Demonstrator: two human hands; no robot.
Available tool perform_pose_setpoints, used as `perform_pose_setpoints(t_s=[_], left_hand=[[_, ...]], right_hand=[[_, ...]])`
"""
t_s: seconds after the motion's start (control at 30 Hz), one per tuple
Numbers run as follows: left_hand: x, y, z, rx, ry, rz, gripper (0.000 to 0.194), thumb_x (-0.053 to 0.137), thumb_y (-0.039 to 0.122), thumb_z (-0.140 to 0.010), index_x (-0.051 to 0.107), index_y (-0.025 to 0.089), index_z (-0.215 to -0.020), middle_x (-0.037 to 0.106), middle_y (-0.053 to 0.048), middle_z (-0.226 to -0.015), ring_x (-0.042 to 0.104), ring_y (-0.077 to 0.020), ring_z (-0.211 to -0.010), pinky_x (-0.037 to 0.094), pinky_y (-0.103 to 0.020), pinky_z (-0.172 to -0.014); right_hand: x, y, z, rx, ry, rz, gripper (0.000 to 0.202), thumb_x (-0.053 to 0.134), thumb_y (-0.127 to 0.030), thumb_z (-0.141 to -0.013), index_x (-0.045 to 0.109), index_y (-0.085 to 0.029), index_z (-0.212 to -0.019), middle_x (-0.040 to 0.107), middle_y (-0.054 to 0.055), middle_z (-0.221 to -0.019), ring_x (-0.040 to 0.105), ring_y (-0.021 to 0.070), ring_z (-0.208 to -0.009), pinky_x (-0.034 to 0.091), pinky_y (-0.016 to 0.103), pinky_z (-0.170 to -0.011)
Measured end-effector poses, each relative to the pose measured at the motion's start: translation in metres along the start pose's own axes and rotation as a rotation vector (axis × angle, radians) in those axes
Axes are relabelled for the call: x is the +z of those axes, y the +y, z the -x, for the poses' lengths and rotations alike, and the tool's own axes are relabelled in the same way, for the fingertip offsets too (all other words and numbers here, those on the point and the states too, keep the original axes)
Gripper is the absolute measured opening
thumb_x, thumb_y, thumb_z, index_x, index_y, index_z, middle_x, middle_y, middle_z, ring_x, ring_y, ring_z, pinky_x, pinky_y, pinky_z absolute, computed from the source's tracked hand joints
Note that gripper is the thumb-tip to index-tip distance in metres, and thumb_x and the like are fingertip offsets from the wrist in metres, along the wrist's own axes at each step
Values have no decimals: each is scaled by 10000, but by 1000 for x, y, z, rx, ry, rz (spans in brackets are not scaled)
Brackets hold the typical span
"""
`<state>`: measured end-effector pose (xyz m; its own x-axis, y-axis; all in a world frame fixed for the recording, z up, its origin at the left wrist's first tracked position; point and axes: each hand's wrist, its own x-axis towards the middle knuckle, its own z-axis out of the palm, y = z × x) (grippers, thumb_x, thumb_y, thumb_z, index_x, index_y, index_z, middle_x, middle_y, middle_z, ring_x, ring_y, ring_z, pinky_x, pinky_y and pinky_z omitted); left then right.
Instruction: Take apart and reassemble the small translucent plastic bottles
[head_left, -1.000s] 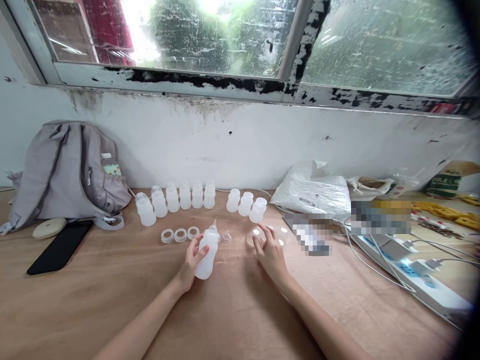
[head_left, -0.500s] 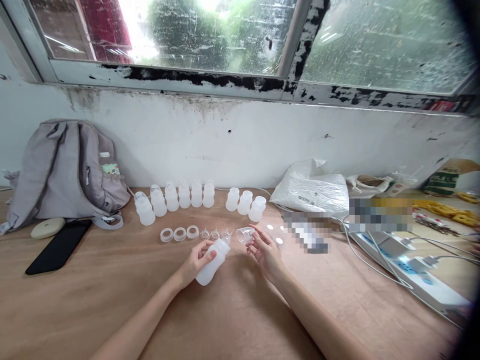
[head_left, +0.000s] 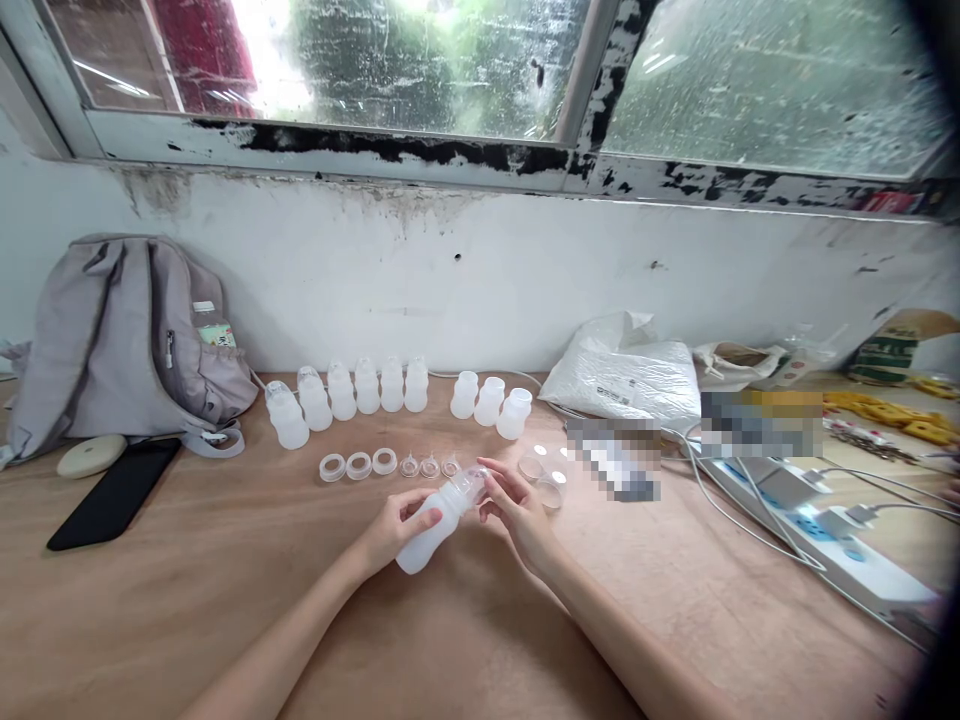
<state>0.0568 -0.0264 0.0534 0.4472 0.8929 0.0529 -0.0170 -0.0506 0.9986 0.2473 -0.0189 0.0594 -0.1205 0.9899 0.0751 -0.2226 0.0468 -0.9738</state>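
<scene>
My left hand is wrapped round a frosted white bottle, tilted up to the right. Over the bottle's top sits a clear cap, gripped at its far end by the fingers of my right hand. Behind my left hand lie white rings and clear nipples in a row. Several capped bottles stand near the wall, with three open-topped bottles to their right. Beside my right hand are clear caps.
A grey backpack, a black phone and a round cream object are on the left. At the right, a white plastic bag and a power strip with cables rest on the wooden table.
My right hand has moved left with the clear cap, which is now over the top of the bottle in my left hand. The clear caps behind my right hand show more fully.
</scene>
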Motion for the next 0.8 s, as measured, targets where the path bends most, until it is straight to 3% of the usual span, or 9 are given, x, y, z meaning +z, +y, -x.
perform_pose_setpoints(t_s=[0.37,0.67,0.8], left_hand=[[3,1,1,33,2,-25,403,529,408,-742,589,147,-1044,626,-76,-987,556,-219,-861,412,-265,-702],[4,-15,1,58,119,-88,391,620,354,-674,611,127,-992,656,-73,-852,579,-204,-734,429,-260,-624],[3,-16,1,42,138,-59,468,622,355,-675,564,135,-1084,657,-91,-906,593,-225,-774,446,-272,-628]], right_hand=[[4,-2,3,-46,-59,60,296,550,-350,-755,560,-234,-1027,557,29,-844,492,115,-640,433,248,-518],[7,3,7,-33,-49,46,331,556,-398,-743,567,-211,-1015,586,29,-822,507,112,-577,436,280,-532],[10,6,4,-21,-54,24,310,569,-394,-734,570,-207,-981,567,9,-740,501,110,-555,426,272,-515]])
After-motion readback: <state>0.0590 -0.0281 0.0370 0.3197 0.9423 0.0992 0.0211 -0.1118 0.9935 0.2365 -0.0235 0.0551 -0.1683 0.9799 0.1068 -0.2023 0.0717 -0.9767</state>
